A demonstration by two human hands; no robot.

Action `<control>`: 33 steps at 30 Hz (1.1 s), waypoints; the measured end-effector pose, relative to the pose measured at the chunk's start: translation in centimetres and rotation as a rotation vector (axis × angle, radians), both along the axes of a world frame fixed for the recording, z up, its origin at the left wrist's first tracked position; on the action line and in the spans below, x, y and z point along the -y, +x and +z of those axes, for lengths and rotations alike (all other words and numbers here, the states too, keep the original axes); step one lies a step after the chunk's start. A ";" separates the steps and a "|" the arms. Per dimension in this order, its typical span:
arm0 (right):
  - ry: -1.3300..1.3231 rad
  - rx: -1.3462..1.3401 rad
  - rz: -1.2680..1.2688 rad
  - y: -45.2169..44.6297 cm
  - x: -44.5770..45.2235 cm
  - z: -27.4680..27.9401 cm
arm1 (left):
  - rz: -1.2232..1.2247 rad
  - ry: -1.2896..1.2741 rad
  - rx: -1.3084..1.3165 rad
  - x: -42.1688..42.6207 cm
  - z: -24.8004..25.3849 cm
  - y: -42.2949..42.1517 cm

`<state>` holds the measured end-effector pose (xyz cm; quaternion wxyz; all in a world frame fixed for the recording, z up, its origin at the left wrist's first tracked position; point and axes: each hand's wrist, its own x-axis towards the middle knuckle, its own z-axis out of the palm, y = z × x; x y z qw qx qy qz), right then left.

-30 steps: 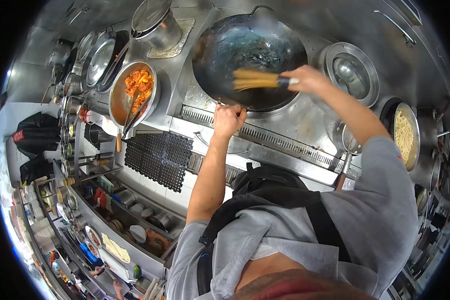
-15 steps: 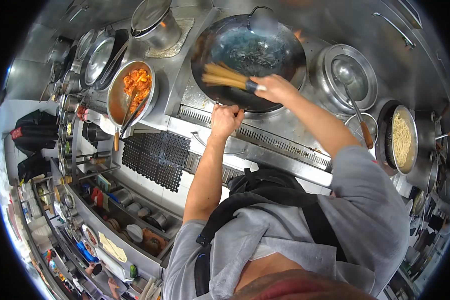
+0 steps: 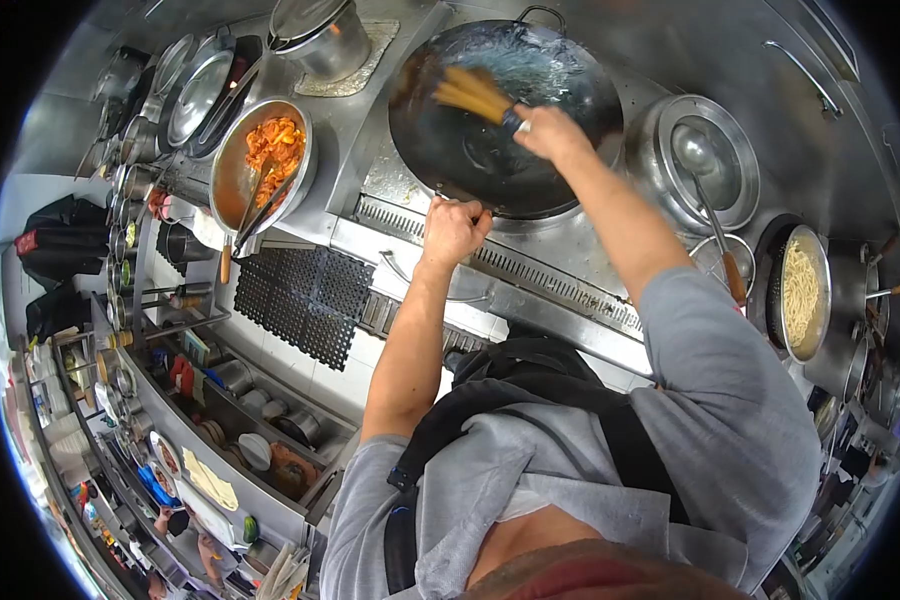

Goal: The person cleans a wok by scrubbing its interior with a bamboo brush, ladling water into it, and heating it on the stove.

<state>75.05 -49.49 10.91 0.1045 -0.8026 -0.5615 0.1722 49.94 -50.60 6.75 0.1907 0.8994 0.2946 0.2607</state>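
My right hand is closed round the bound end of a bamboo wok brush. The brush's splayed bristles, smeared by motion, are over the left half of a large dark wok. Some water shimmers in the far part of the wok. At the near rim, my left hand is a fist against the wok and appears to grip its near edge or handle; the fingers cover the exact hold. A loop handle stands at the wok's far rim.
Left of the wok is a metal bowl with orange-red food and tongs. A lidded pot stands behind it. On the right are a metal pot with a ladle and a pan of noodles.
My right hand has swept the brush farther up the wok and slightly right. The wok tilts differently, its water now toward the far side. My left hand stays at the near rim.
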 end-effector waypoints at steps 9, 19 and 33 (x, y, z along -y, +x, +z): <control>-0.367 0.039 0.267 8.6 14.6 11.5 | -0.043 -0.026 -0.030 -0.1 0.0 -0.5; -0.037 0.272 0.112 10.5 12.2 13.4 | -0.034 -0.027 -0.085 0.0 0.2 -0.5; 0.061 0.086 0.269 1.0 6.3 1.6 | -0.002 -0.017 -0.051 0.2 0.2 -0.2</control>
